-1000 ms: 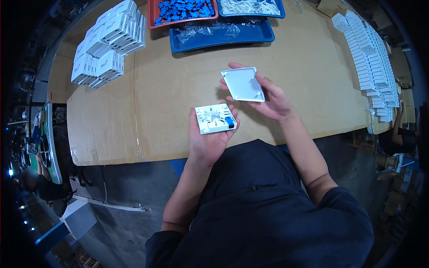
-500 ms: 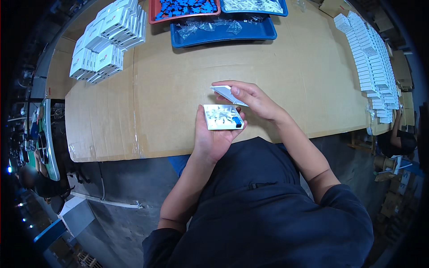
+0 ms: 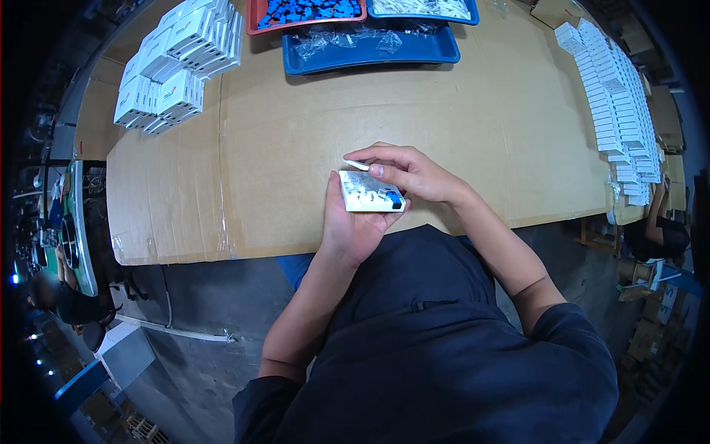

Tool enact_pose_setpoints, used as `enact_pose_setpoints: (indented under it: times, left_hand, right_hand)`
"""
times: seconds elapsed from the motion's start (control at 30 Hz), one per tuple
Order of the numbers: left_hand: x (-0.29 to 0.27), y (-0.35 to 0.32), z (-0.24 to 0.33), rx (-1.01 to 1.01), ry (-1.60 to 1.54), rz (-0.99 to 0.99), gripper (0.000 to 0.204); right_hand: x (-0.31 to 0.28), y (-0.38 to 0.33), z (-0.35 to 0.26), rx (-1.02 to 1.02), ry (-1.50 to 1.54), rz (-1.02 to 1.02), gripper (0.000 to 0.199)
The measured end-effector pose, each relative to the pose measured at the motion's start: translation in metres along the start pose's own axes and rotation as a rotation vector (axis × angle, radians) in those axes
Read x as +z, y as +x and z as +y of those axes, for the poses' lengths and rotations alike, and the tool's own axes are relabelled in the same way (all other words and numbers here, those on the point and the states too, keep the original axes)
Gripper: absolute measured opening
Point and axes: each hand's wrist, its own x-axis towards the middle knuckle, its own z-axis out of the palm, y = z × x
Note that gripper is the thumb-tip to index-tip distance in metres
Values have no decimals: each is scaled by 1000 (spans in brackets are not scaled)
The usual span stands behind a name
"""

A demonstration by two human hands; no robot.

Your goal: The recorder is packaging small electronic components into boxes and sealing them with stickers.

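Observation:
My left hand (image 3: 350, 235) cradles a small white box (image 3: 362, 210) from below, its fingers curled round the sides. Inside it lie white pieces (image 3: 364, 191) under what looks like clear film, with a small blue piece (image 3: 392, 197) at the right corner. My right hand (image 3: 410, 172) pinches a white lid (image 3: 357, 164) between thumb and fingers. That lid is tilted close over the box's far edge, and whether the two touch I cannot tell.
Stacks of white boxes (image 3: 159, 81) stand at the far left of the cardboard-covered table (image 3: 288, 140). More white boxes (image 3: 617, 111) are piled along the right. At the back are a red tray (image 3: 255, 28) of blue pieces, a blue tray (image 3: 473, 18) of white pieces and another blue tray (image 3: 370, 65) with clear bags.
The lid has come down toward the box's far edge, and its flat face shows less. My right hand has shifted slightly left; the left hand still holds the box in nearly the same place.

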Motion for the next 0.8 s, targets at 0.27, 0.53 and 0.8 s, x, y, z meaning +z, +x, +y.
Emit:
enact_pose_setpoints:
  times: [0.27, 0.53, 0.8]
  left_hand:
    - [-10, 4, -1, -12, 44, -96, 61]
    - [-8, 6, -2, -11, 44, -72, 68]
    - [-21, 11, 0, -34, 44, -211, 61]
  right_hand:
    - [1, -1, -4, 77, 12, -51, 46]
    - [-4, -1, -3, 118, -21, -87, 53]
    - [-4, 3, -15, 140, 0, -112, 52]
